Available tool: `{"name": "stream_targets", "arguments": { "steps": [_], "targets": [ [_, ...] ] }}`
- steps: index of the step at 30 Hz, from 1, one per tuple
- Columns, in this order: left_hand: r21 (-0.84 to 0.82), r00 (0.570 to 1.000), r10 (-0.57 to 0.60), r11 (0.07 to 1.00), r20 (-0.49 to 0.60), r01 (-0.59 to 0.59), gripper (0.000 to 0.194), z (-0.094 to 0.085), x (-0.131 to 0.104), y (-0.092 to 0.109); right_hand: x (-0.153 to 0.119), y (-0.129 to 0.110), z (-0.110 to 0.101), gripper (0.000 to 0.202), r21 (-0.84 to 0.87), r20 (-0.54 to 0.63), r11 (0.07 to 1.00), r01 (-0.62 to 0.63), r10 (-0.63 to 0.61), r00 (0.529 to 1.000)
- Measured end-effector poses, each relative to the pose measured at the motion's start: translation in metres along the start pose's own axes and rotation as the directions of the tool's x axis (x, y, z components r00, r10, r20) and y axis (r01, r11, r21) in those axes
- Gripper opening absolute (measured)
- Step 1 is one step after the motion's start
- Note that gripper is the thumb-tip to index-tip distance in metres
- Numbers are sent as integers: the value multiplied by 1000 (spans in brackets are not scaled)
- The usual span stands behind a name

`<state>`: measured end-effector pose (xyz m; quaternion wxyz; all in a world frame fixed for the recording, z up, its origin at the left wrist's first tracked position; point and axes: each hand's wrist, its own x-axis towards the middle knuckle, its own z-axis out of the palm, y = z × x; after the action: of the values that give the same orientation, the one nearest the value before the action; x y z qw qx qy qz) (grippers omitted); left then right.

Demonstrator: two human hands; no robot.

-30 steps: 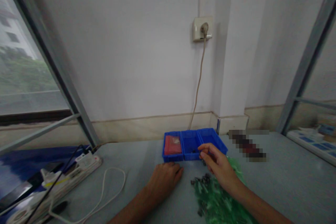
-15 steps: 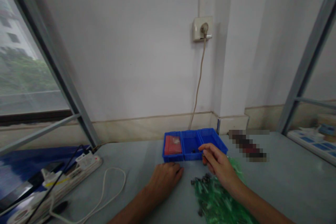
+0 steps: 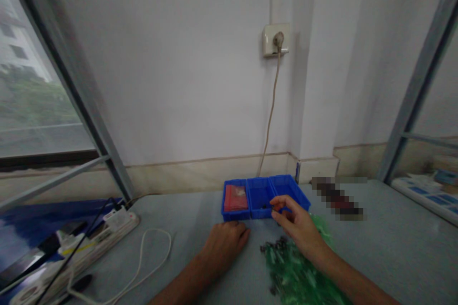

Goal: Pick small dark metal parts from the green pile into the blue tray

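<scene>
My right hand (image 3: pixel 295 219) is held over the front edge of the blue three-part tray (image 3: pixel 254 214), its thumb and fingertips pinched close together; whatever is between them is too small to name. A few small dark pieces lie in the tray's middle compartment, and red packets (image 3: pixel 235 198) fill the left one. My left hand (image 3: pixel 227 240) rests on the table before the tray, fingers curled, with its grip hidden. Below my right hand lies a green plastic bag (image 3: pixel 300 271), with small dark metal parts (image 3: pixel 279 244) at its upper left edge.
On the left are a white power strip (image 3: pixel 107 233) and a looped white cable (image 3: pixel 141 262). A plugged cord (image 3: pixel 272 105) runs down the wall behind the tray. A pixelated dark item (image 3: pixel 338 199) lies right of the tray. Metal frame posts stand at both sides.
My right hand's thumb and fingers have shifted slightly, with the fingertips now nearer the middle compartment. My left hand has stayed in place.
</scene>
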<state>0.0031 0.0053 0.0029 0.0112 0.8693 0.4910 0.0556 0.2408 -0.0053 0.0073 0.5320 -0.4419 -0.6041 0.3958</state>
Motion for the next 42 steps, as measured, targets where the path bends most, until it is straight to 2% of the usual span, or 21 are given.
{"name": "stream_targets", "arguments": {
  "steps": [15, 24, 30, 34, 42],
  "targets": [
    [37, 1000, 5, 999, -9, -5, 34, 0, -1, 0, 0, -3, 2, 39, 173, 15, 982, -81, 79, 997],
    [31, 1000, 10, 999, -2, -10, 34, -3, -1, 1, 2, -3, 1, 36, 387, 48, 901, -196, 193, 980],
    [23, 1000, 7, 1000, -5, -7, 37, 0, 0, 0, 0, -8, 1, 37, 306, 4, 944, -120, 124, 992],
    [15, 1000, 2, 1000, -1, -2, 37, 0, 0, 0, -1, -10, 1, 38, 249, 3, 961, -122, 126, 992],
    [19, 1000, 2, 1000, 9, -2, 37, -1, 0, 0, 0, -5, 1, 37, 328, 54, 931, -159, 149, 987]
  ]
}}
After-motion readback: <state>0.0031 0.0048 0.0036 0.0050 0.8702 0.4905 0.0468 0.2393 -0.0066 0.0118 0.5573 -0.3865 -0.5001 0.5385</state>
